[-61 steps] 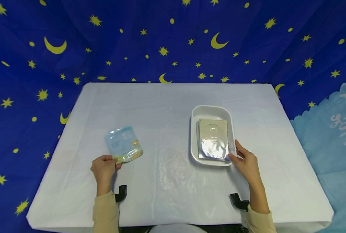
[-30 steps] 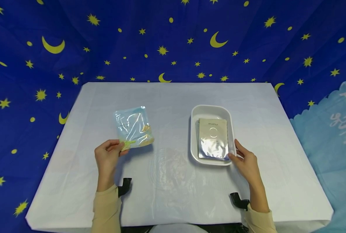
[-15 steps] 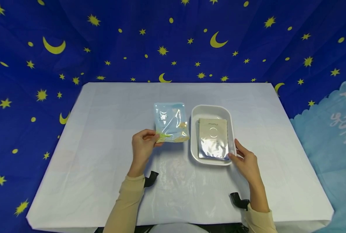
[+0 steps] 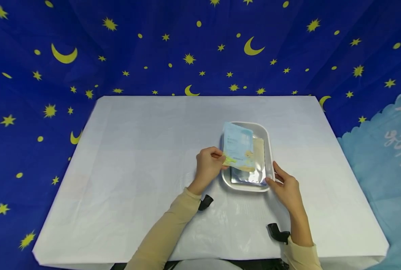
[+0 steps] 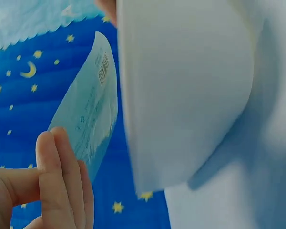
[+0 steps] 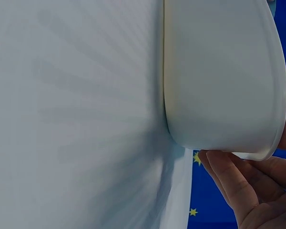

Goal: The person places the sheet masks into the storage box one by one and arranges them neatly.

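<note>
My left hand (image 4: 208, 163) pinches a light blue face mask packet (image 4: 238, 146) by its lower left corner, above a white plastic tray (image 4: 269, 150). Beneath it in the tray lie several stacked packets, the top one a beige and silver packet (image 4: 249, 178), partly covered from view. In the left wrist view the blue packet (image 5: 88, 105) stands tilted, barcode side showing, apart from the tray wall (image 5: 190, 95). My right hand (image 4: 286, 189) holds the tray's right rim near its front corner; in the right wrist view, fingers (image 6: 233, 183) lie against the tray's outer side.
The tray stands right of centre on a table with a white cover (image 4: 136, 142). A blue cloth (image 4: 173, 48) with yellow stars and moons hangs behind. Black wrist mounts (image 4: 205, 203) stick out by both forearms.
My left hand has lifted the blue packet off the table on the left and carried it rightward over the tray. My right hand has stayed on the tray's rim.
</note>
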`<state>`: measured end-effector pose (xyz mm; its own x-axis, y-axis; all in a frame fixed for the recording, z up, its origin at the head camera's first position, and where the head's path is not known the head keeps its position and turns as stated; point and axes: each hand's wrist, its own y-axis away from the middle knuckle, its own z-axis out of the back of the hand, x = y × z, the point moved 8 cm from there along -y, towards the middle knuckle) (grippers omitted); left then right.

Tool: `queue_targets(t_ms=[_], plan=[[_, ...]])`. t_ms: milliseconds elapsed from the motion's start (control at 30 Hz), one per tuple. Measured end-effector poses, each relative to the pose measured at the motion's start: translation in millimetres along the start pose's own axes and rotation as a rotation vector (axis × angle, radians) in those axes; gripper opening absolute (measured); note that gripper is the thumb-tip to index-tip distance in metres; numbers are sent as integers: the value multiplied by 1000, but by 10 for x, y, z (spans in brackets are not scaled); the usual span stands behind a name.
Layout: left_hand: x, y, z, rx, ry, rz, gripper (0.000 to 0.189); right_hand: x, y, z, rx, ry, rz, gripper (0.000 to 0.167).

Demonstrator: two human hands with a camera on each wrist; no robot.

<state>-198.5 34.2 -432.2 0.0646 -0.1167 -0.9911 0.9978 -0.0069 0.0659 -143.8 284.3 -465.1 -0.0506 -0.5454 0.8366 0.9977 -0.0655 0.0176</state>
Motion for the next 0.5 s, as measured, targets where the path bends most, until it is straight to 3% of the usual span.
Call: queue_targets(t_ms=[333, 500], plan=[[72, 6, -382, 51, -112, -25, 4, 0, -5, -1, 5, 16, -22, 63], [141, 16, -534, 91, -116, 5, 4, 2, -3, 2, 10, 21, -50, 64]])
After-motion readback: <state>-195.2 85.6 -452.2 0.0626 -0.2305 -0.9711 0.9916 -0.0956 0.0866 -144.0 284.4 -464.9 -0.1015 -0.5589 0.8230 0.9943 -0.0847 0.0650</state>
